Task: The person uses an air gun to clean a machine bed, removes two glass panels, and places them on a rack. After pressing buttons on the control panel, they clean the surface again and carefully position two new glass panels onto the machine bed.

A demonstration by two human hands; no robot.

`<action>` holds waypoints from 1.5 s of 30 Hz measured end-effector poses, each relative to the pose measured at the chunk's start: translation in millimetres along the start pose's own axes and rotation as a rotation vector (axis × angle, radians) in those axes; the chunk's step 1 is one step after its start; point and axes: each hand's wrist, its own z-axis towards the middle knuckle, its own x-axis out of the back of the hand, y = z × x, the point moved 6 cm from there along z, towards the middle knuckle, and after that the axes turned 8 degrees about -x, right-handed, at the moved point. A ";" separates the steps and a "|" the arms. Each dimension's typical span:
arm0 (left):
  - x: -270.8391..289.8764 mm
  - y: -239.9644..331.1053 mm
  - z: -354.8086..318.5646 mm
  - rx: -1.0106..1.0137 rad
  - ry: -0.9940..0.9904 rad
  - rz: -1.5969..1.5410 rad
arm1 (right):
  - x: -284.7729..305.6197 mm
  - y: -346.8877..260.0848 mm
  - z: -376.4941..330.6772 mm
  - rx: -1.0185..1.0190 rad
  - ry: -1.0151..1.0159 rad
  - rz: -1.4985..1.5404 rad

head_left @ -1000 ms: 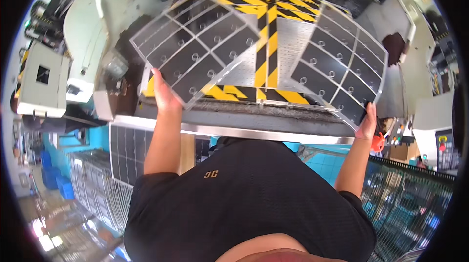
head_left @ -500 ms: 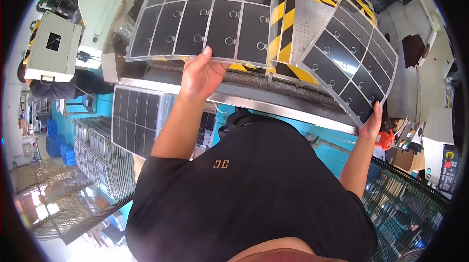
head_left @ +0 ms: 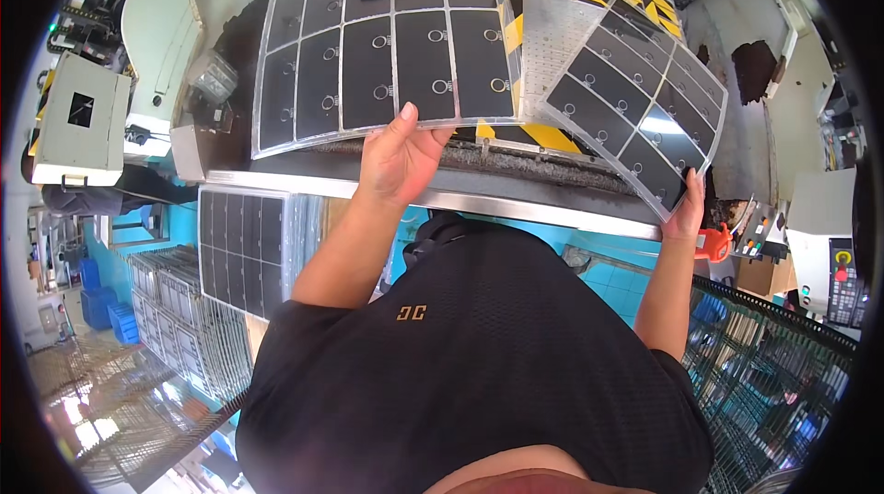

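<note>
My left hand [head_left: 405, 158] grips the near edge of a large clear-edged sheet [head_left: 419, 52] divided into dark panels, each with a small ring outline. Its thumb lies on top; the other fingers go beneath, partly hidden. My right hand [head_left: 684, 209] pinches the near right corner of a second, similar dark-panelled sheet [head_left: 635, 107], which is tilted and catches a bright reflection. Both sheets are above a machine bed [head_left: 548, 34] edged with yellow-and-black striped tape. The right end of the left sheet lies over part of that tape.
A metal rail [head_left: 516, 209] runs along the machine's front. Left of me stands a stack of similar panelled sheets [head_left: 241, 250], with wire racks [head_left: 175, 310] below. An orange-red object [head_left: 713, 244] is beyond my right hand. A control panel [head_left: 842, 282] is at far right.
The left sheet has shifted right and slightly down with my left hand, turning a little. My right hand and its sheet have moved slightly left and up. The whole view has also shifted somewhat.
</note>
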 end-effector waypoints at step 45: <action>-2.2 -66.9 25.2 0.045 -0.075 0.138 | 32.1 18.3 14.8 -0.124 0.105 0.045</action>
